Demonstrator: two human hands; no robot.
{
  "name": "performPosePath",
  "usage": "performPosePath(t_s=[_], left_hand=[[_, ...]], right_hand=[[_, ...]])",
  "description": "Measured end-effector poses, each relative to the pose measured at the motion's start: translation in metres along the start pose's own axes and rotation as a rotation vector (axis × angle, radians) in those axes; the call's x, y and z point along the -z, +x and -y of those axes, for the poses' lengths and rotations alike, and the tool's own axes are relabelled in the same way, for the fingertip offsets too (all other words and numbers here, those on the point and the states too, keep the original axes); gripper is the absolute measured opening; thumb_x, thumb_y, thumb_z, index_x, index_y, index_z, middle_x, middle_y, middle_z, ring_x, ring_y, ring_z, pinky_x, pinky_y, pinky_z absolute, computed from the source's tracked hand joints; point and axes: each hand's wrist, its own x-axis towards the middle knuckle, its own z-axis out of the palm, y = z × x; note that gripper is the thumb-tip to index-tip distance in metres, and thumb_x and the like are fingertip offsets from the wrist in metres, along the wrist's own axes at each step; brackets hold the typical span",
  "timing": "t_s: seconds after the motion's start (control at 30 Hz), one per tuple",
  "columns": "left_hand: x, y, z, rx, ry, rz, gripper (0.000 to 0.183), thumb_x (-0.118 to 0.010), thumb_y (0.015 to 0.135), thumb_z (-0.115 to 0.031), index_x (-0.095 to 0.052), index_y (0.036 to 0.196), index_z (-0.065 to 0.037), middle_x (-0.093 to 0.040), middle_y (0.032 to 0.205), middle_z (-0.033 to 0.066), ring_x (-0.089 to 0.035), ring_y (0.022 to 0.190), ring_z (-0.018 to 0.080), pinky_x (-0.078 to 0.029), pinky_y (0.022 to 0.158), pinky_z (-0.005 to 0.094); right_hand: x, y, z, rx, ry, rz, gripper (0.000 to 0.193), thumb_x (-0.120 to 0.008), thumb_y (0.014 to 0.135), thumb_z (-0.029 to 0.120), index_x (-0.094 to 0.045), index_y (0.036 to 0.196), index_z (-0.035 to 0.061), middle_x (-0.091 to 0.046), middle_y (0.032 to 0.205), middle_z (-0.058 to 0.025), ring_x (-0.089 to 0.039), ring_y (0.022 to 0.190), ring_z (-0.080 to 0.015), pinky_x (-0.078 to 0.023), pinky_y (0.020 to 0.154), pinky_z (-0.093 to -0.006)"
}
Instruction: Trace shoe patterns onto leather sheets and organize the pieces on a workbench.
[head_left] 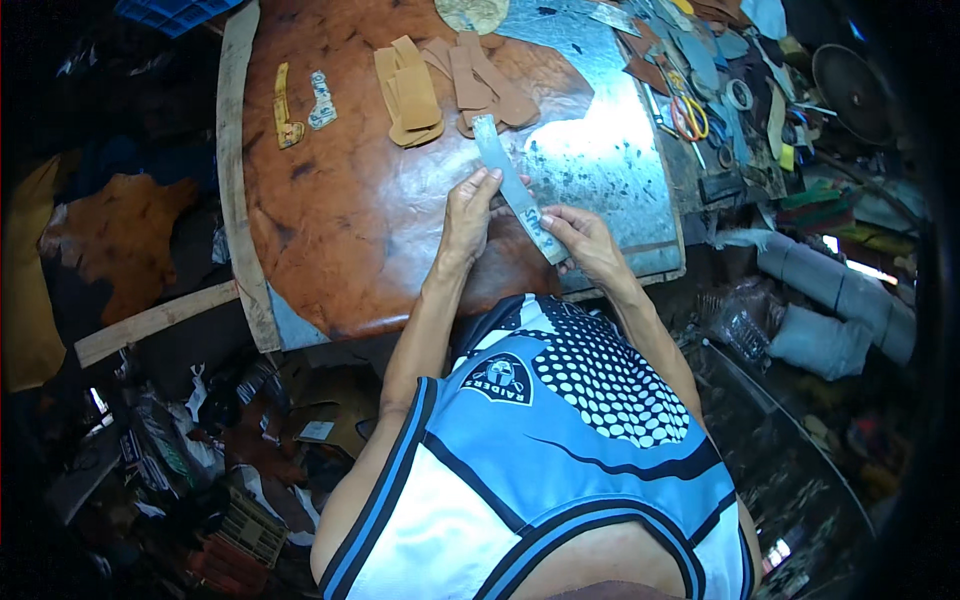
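Between both hands I hold a long grey strip template (507, 182), marked with dark handwriting, tilted above the table edge. My left hand (468, 215) pinches it along its left side near the middle. The fingers of my right hand (585, 242) close on its lower end. Beneath lies a large brown leather hide (330, 220) spread over the table. Just past the strip's upper end are a pile of tan leather strips (410, 95) and a second pile of brownish strips (490, 85), both with rounded ends.
Two small templates, one yellow (283, 105) and one whitish (322, 100), lie at the left of the hide. A shiny metal sheet (630, 180) covers the table's right side. Scissors with red and yellow handles (690, 118), a tape roll (739, 95) and leather scraps crowd the far right.
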Motion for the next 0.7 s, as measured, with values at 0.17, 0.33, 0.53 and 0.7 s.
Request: performPosePath(t_s=[0.17, 0.33, 0.53, 0.7], left_hand=[[-0.001, 0.012, -0.001, 0.000, 0.051, -0.017, 0.031, -0.050, 0.105, -0.027, -0.062, 0.118, -0.002, -0.071, 0.111, 0.0135, -0.072, 0.092, 0.0215, -0.058, 0.081, 0.0347], [-0.009, 0.013, 0.001, 0.025, -0.135, 0.090, 0.028, -0.055, 0.104, -0.026, -0.064, 0.116, -0.003, -0.071, 0.109, 0.0103, -0.069, 0.094, 0.0173, -0.059, 0.077, 0.0318], [-0.004, 0.019, -0.005, -0.043, 0.096, -0.065, 0.019, -0.067, 0.097, -0.019, -0.069, 0.105, -0.003, -0.072, 0.094, 0.0045, -0.065, 0.074, 0.0078, -0.054, 0.062, 0.0207], [-0.002, 0.027, -0.007, -0.033, 0.132, -0.085, 0.017, -0.068, 0.096, -0.017, -0.071, 0.102, -0.002, -0.072, 0.090, 0.0040, -0.065, 0.072, 0.0078, -0.054, 0.059, 0.0202]], right_hand=[[-0.002, -0.009, -0.010, 0.391, -0.157, -0.248, 0.046, -0.064, 0.097, 0.029, -0.057, 0.135, 0.0047, -0.066, 0.101, -0.0107, -0.064, 0.091, -0.0218, -0.054, 0.080, -0.0384], [-0.002, -0.003, -0.027, 0.896, -0.797, -0.478, 0.046, -0.072, 0.088, 0.020, -0.060, 0.129, 0.0030, -0.065, 0.111, -0.0227, -0.065, 0.099, -0.0388, -0.055, 0.087, -0.0422], [0.000, 0.000, -0.041, 0.282, 0.102, -0.079, 0.034, -0.053, 0.104, 0.017, -0.060, 0.127, -0.0074, -0.069, 0.098, -0.0098, -0.066, 0.066, -0.0108, -0.052, 0.058, -0.0209], [-0.003, -0.002, -0.037, 0.300, 0.270, -0.047, 0.045, -0.054, 0.103, 0.016, -0.048, 0.142, -0.0051, -0.069, 0.103, -0.0109, -0.065, 0.066, -0.0118, -0.054, 0.058, -0.0216]])
